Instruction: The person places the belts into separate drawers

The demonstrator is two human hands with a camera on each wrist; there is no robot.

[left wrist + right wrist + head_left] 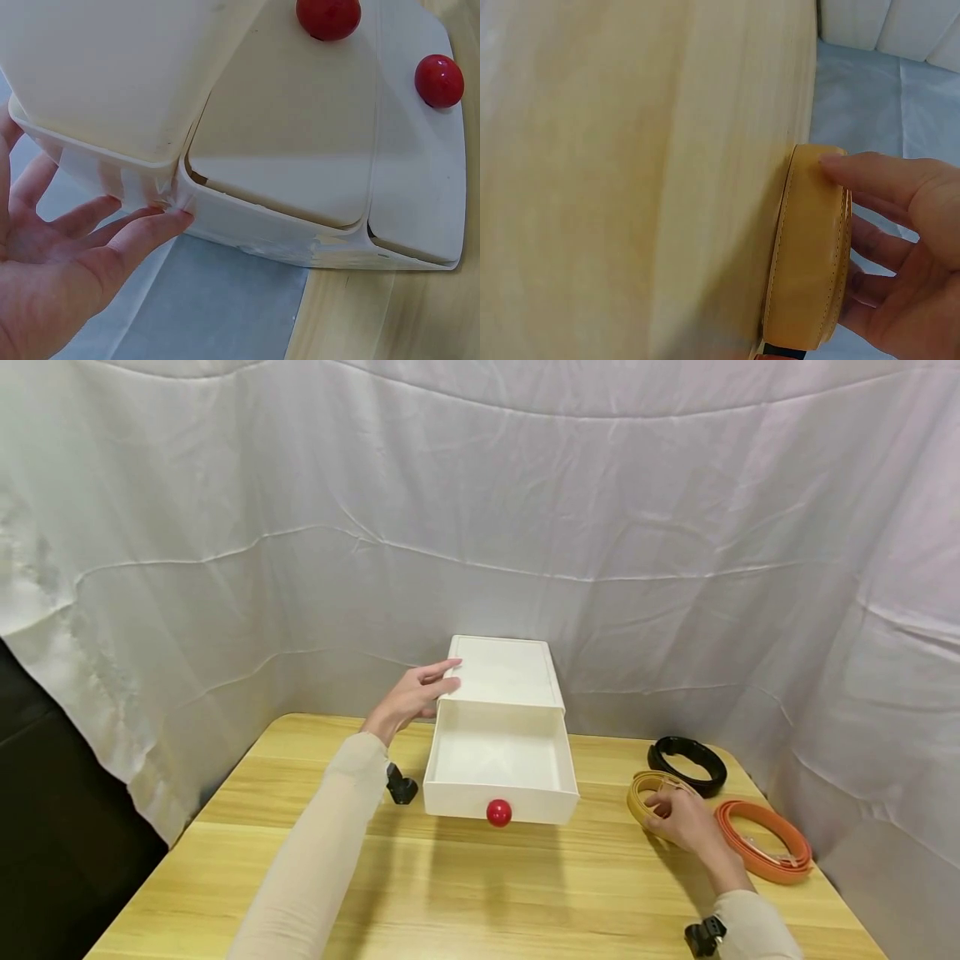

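A white drawer box (504,672) stands at the back of the wooden table (480,885), its drawer (498,760) pulled out and showing a red knob (498,812) on the front. My left hand (415,695) lies flat against the box's left side, fingers (150,225) straight on its lower corner. At the right, my right hand (681,817) grips a coiled yellow belt (642,789). In the right wrist view the thumb presses the yellow belt (810,255) from outside and the other fingers (889,244) curl behind it.
A black coiled belt (687,764) lies behind the yellow one, and an orange coiled belt (765,842) lies to its right near the table edge. White cloth (480,527) hangs around the back and sides. The drawer looks bare inside.
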